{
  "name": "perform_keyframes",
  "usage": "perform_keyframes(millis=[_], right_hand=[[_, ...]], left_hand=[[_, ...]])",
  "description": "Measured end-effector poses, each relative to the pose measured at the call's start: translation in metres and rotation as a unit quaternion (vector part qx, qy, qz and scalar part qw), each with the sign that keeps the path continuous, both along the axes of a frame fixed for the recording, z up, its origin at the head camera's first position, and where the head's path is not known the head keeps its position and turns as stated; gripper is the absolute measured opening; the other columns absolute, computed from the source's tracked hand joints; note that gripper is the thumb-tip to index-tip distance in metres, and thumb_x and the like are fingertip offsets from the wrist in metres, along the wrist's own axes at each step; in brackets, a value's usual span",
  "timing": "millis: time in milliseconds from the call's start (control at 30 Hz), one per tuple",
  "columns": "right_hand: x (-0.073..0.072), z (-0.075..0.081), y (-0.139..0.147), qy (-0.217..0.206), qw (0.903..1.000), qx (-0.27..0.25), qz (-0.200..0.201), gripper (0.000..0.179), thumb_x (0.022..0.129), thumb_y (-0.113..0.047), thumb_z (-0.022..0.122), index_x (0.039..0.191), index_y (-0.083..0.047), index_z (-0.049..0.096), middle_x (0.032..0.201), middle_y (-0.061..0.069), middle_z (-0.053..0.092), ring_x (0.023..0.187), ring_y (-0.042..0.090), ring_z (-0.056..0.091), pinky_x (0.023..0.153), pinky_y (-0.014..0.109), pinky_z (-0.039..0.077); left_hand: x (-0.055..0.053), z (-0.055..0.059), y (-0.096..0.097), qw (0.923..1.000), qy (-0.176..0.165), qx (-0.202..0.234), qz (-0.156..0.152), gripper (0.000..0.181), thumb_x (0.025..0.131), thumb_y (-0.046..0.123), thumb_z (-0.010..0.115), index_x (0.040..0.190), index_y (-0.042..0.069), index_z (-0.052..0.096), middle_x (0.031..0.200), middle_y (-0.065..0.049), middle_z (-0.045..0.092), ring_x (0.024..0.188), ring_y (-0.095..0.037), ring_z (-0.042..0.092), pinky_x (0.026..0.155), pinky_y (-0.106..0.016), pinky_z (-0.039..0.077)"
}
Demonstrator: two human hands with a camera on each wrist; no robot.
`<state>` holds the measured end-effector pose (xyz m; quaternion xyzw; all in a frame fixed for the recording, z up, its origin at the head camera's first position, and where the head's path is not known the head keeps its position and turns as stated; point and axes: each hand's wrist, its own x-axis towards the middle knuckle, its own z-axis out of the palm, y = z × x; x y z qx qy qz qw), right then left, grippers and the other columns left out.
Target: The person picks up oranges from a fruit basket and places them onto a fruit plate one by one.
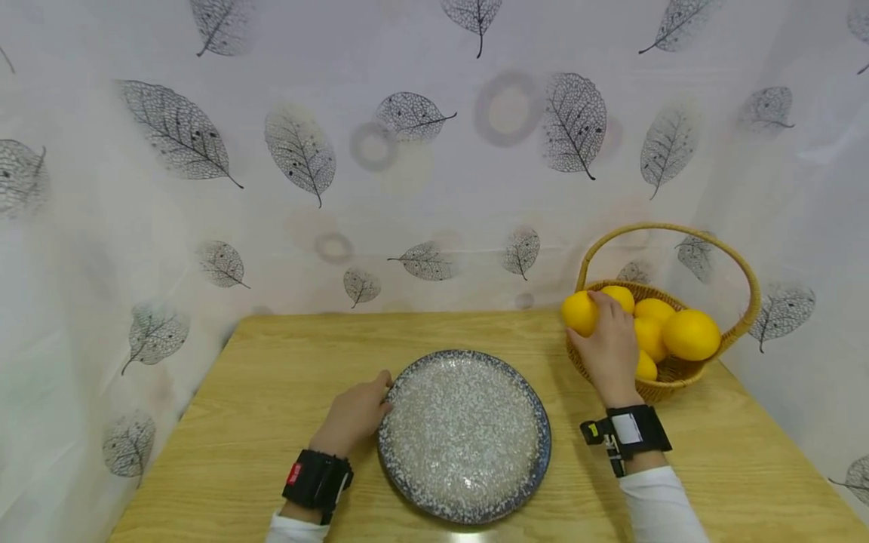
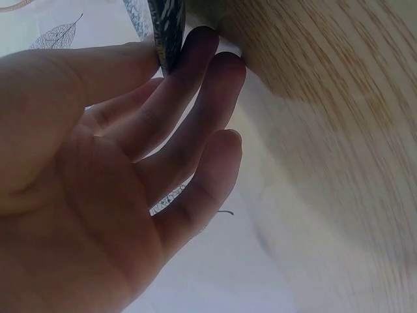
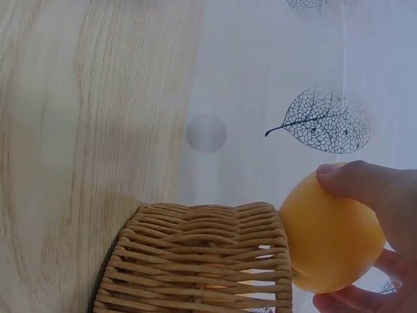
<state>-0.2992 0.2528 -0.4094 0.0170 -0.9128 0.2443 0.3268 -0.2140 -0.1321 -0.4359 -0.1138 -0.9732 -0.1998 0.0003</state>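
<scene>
A round speckled grey plate (image 1: 467, 437) with a dark blue rim rests on the table. At its left side, my left hand (image 1: 354, 413) pinches the rim; the left wrist view shows the plate edge (image 2: 167, 39) between thumb and fingers. My right hand (image 1: 611, 348) is over the left side of a wicker basket (image 1: 668, 388), gripping a round yellow fruit (image 1: 578, 311). In the right wrist view, thumb and fingers are round this fruit (image 3: 332, 238), just beside the woven rim. Several more yellow fruits (image 1: 691, 335) lie in the basket.
The basket's tall arched handle (image 1: 679, 228) rises over the fruits. Beneath everything is a light wooden table (image 1: 285, 369). Behind its far edge hangs a pale curtain (image 1: 434, 204) printed with leaves.
</scene>
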Motion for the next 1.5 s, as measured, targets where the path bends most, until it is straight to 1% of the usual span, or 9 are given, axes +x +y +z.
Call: perform_keyframes(millis=[100, 333, 467, 633, 800, 900, 1033, 1333, 1500], right_hand=[[0.001, 0.001, -0.003, 0.010, 0.9999, 0.003, 0.004, 0.071, 0.071, -0.013, 0.083, 0.133, -0.001, 0.051, 0.133, 0.030, 0.054, 0.111, 0.047, 0.047, 0.094, 0.063, 0.042], [0.005, 0.010, -0.019, 0.029, 0.9989, 0.001, 0.037, 0.071, 0.070, -0.014, 0.084, 0.132, 0.000, 0.052, 0.132, 0.030, 0.055, 0.114, 0.049, 0.048, 0.093, 0.065, 0.041], [0.006, 0.013, -0.029, 0.036, 0.9981, 0.003, 0.049, 0.072, 0.068, -0.015, 0.085, 0.131, -0.002, 0.053, 0.133, 0.028, 0.055, 0.116, 0.047, 0.048, 0.094, 0.063, 0.043], [0.007, 0.016, -0.043, 0.039, 0.9969, 0.011, 0.067, 0.072, 0.068, -0.015, 0.086, 0.132, -0.002, 0.053, 0.132, 0.025, 0.057, 0.115, 0.043, 0.050, 0.095, 0.060, 0.045], [0.013, 0.012, -0.055, 0.027, 0.9957, 0.009, 0.088, 0.073, 0.068, -0.016, 0.086, 0.132, -0.001, 0.054, 0.132, 0.025, 0.058, 0.116, 0.042, 0.050, 0.097, 0.060, 0.044], [0.016, 0.010, -0.064, 0.016, 0.9943, -0.006, 0.106, 0.073, 0.068, -0.016, 0.086, 0.132, -0.001, 0.053, 0.133, 0.025, 0.058, 0.117, 0.041, 0.050, 0.099, 0.060, 0.043], [0.018, 0.012, -0.081, -0.003, 0.9908, -0.029, 0.132, 0.074, 0.070, -0.017, 0.085, 0.134, -0.001, 0.051, 0.135, 0.025, 0.056, 0.119, 0.040, 0.049, 0.099, 0.061, 0.043], [0.025, 0.009, -0.113, -0.036, 0.9782, -0.037, 0.201, 0.076, 0.070, -0.016, 0.084, 0.136, -0.004, 0.050, 0.137, 0.022, 0.055, 0.122, 0.037, 0.050, 0.101, 0.061, 0.043], [0.025, 0.006, -0.126, -0.059, 0.9698, -0.054, 0.231, 0.076, 0.070, -0.015, 0.084, 0.137, -0.007, 0.049, 0.138, 0.020, 0.055, 0.124, 0.035, 0.049, 0.104, 0.060, 0.041]], left_hand=[[-0.001, -0.001, 0.000, 1.0000, -0.005, 0.003, 0.002, 0.029, 0.089, 0.014, 0.066, 0.116, 0.006, 0.058, 0.084, -0.011, 0.073, 0.062, -0.015, 0.054, 0.053, -0.032, 0.044], [-0.001, -0.002, 0.000, 0.9999, -0.012, 0.008, 0.002, 0.029, 0.089, 0.014, 0.065, 0.115, 0.006, 0.057, 0.085, -0.011, 0.073, 0.064, -0.015, 0.055, 0.055, -0.032, 0.045], [-0.003, 0.000, 0.000, 0.9999, -0.007, 0.008, -0.001, 0.029, 0.089, 0.013, 0.066, 0.116, 0.006, 0.057, 0.084, -0.012, 0.073, 0.062, -0.015, 0.054, 0.053, -0.031, 0.044], [-0.007, 0.002, 0.000, 1.0000, -0.004, 0.005, 0.002, 0.031, 0.090, 0.014, 0.065, 0.118, 0.005, 0.056, 0.087, -0.012, 0.074, 0.065, -0.016, 0.055, 0.056, -0.033, 0.046], [-0.006, -0.003, 0.001, 0.9997, -0.021, 0.009, -0.004, 0.029, 0.090, 0.013, 0.065, 0.116, 0.006, 0.056, 0.081, -0.010, 0.071, 0.061, -0.015, 0.052, 0.052, -0.030, 0.042], [-0.004, -0.005, 0.002, 0.9997, -0.019, 0.014, -0.008, 0.030, 0.090, 0.013, 0.065, 0.117, 0.005, 0.056, 0.083, -0.010, 0.072, 0.063, -0.014, 0.053, 0.054, -0.031, 0.043], [-0.001, -0.005, 0.002, 0.9998, -0.015, 0.014, -0.001, 0.031, 0.089, 0.012, 0.065, 0.118, 0.005, 0.056, 0.087, -0.012, 0.073, 0.065, -0.015, 0.055, 0.055, -0.032, 0.045], [0.002, -0.005, 0.002, 0.9995, -0.021, 0.024, -0.008, 0.031, 0.089, 0.011, 0.065, 0.118, 0.004, 0.056, 0.086, -0.013, 0.073, 0.064, -0.015, 0.055, 0.054, -0.032, 0.044], [0.000, -0.004, 0.001, 0.9997, -0.010, 0.021, -0.005, 0.030, 0.089, 0.012, 0.066, 0.117, 0.005, 0.057, 0.087, -0.014, 0.074, 0.066, -0.016, 0.057, 0.055, -0.033, 0.046]])
